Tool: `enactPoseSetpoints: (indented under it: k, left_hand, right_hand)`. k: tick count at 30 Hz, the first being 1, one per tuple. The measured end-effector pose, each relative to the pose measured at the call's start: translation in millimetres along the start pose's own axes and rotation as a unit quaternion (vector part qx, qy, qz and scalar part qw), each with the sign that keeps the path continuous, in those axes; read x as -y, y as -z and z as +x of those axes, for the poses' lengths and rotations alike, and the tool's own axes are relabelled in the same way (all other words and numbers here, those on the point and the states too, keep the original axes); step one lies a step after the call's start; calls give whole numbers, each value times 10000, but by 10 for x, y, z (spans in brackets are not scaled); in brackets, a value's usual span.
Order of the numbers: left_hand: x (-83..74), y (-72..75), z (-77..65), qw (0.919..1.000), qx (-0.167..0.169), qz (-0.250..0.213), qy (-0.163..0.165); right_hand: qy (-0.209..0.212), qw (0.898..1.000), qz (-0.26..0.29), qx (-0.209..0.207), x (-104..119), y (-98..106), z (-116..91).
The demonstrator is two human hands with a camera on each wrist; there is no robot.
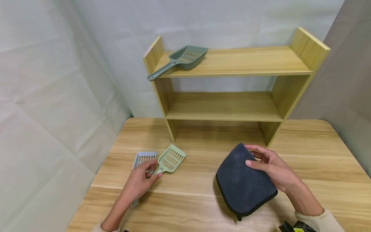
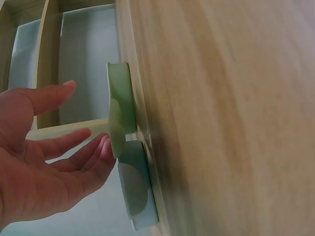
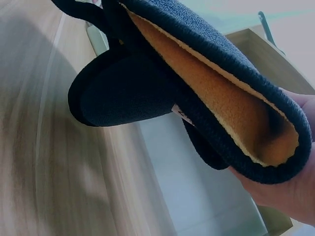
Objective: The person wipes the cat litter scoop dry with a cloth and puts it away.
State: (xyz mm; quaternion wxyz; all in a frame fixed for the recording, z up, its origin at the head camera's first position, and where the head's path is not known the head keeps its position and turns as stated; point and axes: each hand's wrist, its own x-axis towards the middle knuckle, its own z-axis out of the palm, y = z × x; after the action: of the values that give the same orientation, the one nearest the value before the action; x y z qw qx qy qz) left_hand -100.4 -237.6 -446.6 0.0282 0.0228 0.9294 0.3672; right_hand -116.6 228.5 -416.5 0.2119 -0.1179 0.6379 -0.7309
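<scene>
A pale green litter scoop [image 1: 171, 158] and a light grey-blue litter scoop [image 1: 146, 157] lie side by side at the table's left. My left hand [image 1: 142, 178] is over their handles, fingertips right at the green one's handle. In the left wrist view its thumb stands well apart from the loosely bent fingers. My right hand [image 1: 268, 164] grips a folded cloth [image 1: 243, 180] by its upper right edge, thumb on the near face, fingers behind. The cloth is dark navy with black edging and a small loop; its orange inner side [image 3: 211, 93] shows in the right wrist view.
Behind the hands stands a wooden shelf unit [image 1: 226, 106]. A larger dark green litter scoop [image 1: 188, 58] sits on its top board, handle jutting over the front left edge. A black object with a yellow-green patch [image 1: 298, 229] is by the right sleeve at the bottom edge.
</scene>
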Motion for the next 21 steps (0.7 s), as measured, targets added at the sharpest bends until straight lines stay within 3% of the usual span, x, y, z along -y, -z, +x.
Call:
enactPoseSetpoints:
  k: [6, 14, 21]
  left_hand:
    - [-29, -29, -25, 9997, -168, 150, -22]
    - [-107, -119, -5, 9956, -323, 854, -221]
    - [-90, -186, -6, 9900, -454, 1325, -182]
  right_hand:
    - [64, 10000, -42, 23, 5, 8, -10]
    - [98, 9999, -28, 56, 5, 11, -18]
    - [141, 9998, -103, 89, 7, 11, -26]
